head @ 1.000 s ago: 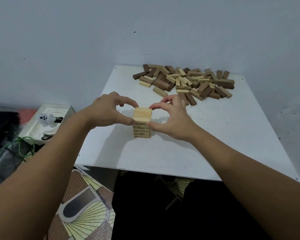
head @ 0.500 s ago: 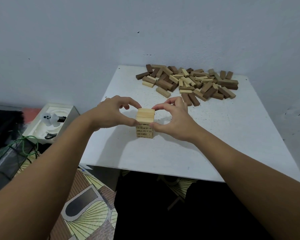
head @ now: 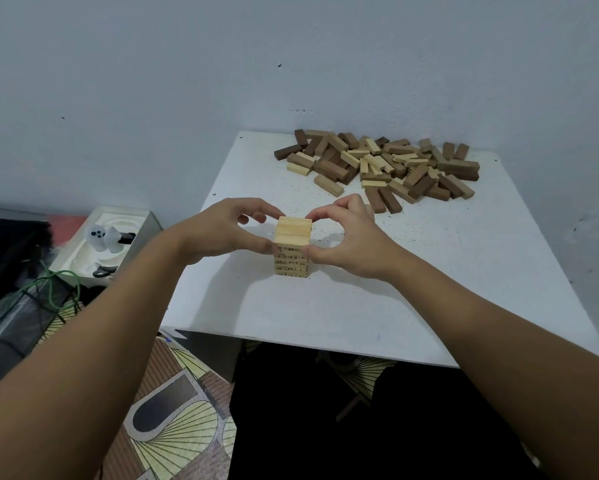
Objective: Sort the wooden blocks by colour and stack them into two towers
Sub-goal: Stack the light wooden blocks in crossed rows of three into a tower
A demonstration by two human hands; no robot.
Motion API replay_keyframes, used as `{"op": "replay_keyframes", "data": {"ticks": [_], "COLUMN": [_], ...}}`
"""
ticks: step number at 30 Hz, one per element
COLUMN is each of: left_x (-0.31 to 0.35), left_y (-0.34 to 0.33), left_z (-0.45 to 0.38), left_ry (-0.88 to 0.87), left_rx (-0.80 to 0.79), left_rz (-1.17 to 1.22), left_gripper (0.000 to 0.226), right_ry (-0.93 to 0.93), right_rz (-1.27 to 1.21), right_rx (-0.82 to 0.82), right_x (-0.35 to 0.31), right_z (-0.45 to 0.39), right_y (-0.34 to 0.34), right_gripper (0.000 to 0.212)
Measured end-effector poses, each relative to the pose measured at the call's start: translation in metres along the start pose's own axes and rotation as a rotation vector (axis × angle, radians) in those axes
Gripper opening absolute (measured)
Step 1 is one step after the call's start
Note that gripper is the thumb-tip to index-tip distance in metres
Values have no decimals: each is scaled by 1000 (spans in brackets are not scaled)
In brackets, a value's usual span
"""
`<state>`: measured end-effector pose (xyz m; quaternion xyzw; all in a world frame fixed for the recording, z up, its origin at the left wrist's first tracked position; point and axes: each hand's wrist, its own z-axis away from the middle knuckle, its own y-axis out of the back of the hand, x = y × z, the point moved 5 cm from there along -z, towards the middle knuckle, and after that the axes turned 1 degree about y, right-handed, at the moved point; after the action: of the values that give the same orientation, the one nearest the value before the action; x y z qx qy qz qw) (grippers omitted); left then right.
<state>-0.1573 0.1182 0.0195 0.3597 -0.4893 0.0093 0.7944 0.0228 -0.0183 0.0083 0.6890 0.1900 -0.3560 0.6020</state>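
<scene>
- The pale-wood tower (head: 292, 249) is seen standing upright near the middle of the white table (head: 325, 313), several layers high; numbers are printed on the lower block ends.
- The tower's upper layers are pinched from the left by the left hand (head: 222, 233), thumb low on the near corner and forefinger curled over the top edge; the right side is gripped the same way by the right hand (head: 346, 237); both hands are closed on the stack, nothing else is held.
- The step in hand is judged to be the squaring-up of the top layer; pressure is best applied evenly from both sides at once, so the lower layers are not skewed; the fingers are best released together and straight outward.
- The unsorted heap of blocks (head: 381, 166), dark and pale mixed, is left at the table's far edge, well apart from the tower; no dark tower is seen yet, so the task is judged to be at an early stage.
</scene>
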Motion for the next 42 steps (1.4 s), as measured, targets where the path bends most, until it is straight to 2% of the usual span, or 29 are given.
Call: {"op": "replay_keyframes", "data": {"ticks": [17,27,33,35,38,40,42], "left_x": [-5,-8,-3,3,23,40,61], "left_y": [-2,-1,7,15,24,27,25], "left_z": [-1,2,7,10,10,7,-1], "left_ry": [-2,38,83,71,21,-15,-69], "left_rx": [-12,-5,0,67,208,317,424], "left_rz": [44,46,43,119,199,111,-91], "left_gripper": [59,53,71,78,71,60,54], "right_ry": [10,-1,-14,-28,-45,-58,-79], "right_rz": [35,-2,-49,-118,-188,-137,-52], "right_rx": [-48,-57,-66,-25,84,162,205], "right_x": [4,7,11,15,25,35,48], "right_z": [-7,0,3,4,5,4,4], "right_y": [0,-4,-1,3,12,21,33], "right_gripper": [52,72,79,71,55,45,44]}}
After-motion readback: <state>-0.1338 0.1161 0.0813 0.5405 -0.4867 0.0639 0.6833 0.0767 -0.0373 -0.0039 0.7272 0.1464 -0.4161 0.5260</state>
